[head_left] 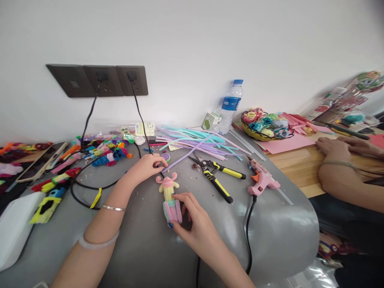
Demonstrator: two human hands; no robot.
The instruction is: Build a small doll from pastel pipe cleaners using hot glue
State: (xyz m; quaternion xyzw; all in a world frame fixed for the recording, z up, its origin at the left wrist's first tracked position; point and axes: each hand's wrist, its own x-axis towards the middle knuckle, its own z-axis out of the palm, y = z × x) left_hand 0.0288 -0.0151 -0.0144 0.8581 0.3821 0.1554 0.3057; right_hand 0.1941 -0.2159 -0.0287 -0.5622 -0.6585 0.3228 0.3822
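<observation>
My left hand (147, 166) has its fingers curled together at the near end of a lilac pipe cleaner (187, 155), which slants up and right over the pile. My right hand (196, 224) grips a pipe-cleaner doll (169, 200) between thumb and fingers, low over the grey table. Pink curls top the doll; its middle is pale yellow, its lower part mint, pink and lilac. Yellow-and-black pliers (219, 182) lie open to the right of the doll. Behind them is a pile of pastel pipe cleaners (198, 140). Farther right rests a pink glue gun (261, 178).
Black cables (87, 186) run from wall sockets (99, 80) across the grey table (135, 248). Colourful pipe-cleaner figures (112, 156) lie left. A water bottle (231, 108), a small carton (211, 121) and a flower basket (267, 126) stand behind. Another person's arm (345, 180) is at right.
</observation>
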